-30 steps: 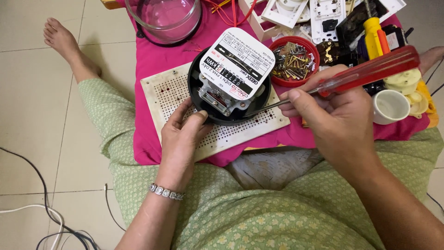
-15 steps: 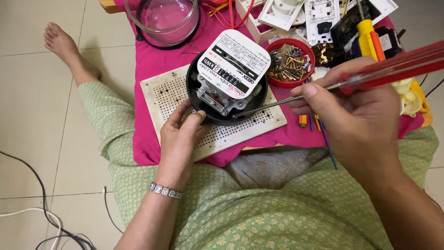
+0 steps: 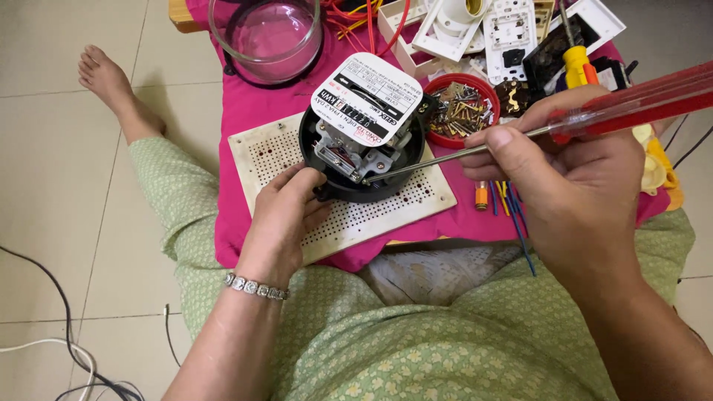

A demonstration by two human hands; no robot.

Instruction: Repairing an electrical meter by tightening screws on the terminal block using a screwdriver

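A round black electric meter [image 3: 362, 141] with a white faceplate and bare metal works sits on a cream perforated board [image 3: 338, 189]. My left hand [image 3: 286, 212] grips the meter's near left rim. My right hand [image 3: 557, 171] holds a red-handled screwdriver [image 3: 631, 104] by its shaft. The long metal shaft slants down to the left, and its tip rests in the works at the meter's near side.
The board lies on a pink cloth [image 3: 245, 119] over a low table. Behind stand a clear glass dome [image 3: 267, 37], a red bowl of screws [image 3: 460, 108], white switch plates [image 3: 475, 30] and a yellow-handled tool [image 3: 575, 63]. Cables [image 3: 44, 349] trail on the tiled floor at left.
My right hand has lifted the screwdriver's handle up and to the right, so the shaft is more level; its tip stays in the meter. My left hand keeps its grip.
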